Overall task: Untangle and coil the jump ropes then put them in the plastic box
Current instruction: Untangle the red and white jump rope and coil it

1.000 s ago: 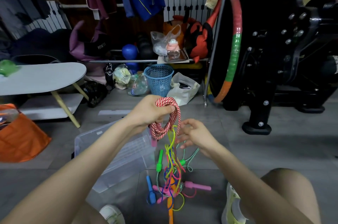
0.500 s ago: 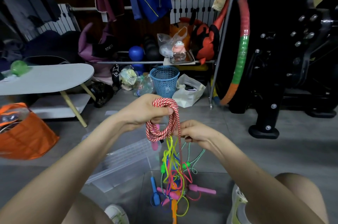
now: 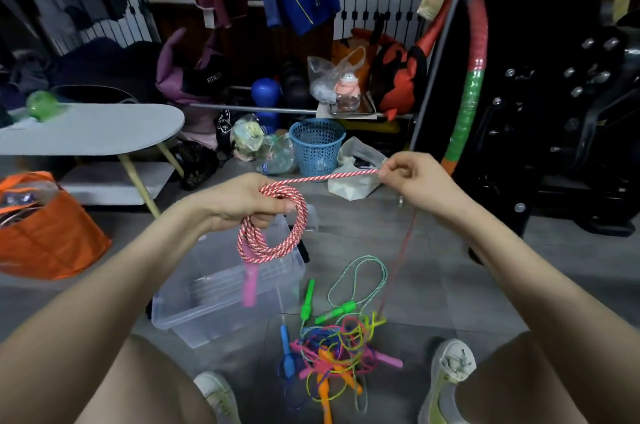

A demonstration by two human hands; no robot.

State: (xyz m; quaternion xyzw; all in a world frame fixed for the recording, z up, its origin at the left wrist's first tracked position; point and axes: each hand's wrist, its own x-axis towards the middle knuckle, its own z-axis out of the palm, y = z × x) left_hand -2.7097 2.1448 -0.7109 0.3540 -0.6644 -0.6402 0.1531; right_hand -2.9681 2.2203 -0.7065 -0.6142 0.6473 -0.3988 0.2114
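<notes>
My left hand [image 3: 242, 203] grips a coil of red-and-white jump rope [image 3: 273, 233] above the clear plastic box [image 3: 207, 299]; a pink handle [image 3: 250, 286] dangles from the coil. From the coil a straight stretch of the same rope runs right to my right hand [image 3: 415, 177], which pinches it at chest height. Below that hand the rope drops blurred toward the floor. A tangle of coloured jump ropes [image 3: 339, 351] with green, blue, orange and pink handles lies on the floor between my feet.
An orange bag [image 3: 45, 233] sits at left under a grey table [image 3: 93, 129]. A blue mesh basket [image 3: 317, 146] and white bag [image 3: 356, 177] stand behind. A hula hoop [image 3: 467, 94] and black exercise machine [image 3: 571, 112] fill the right. My shoes [image 3: 450, 371] flank the tangle.
My right hand has moved up and to the right, drawing a length of the red-and-white rope out taut. The coloured tangle that hung below the hands now lies on the floor.
</notes>
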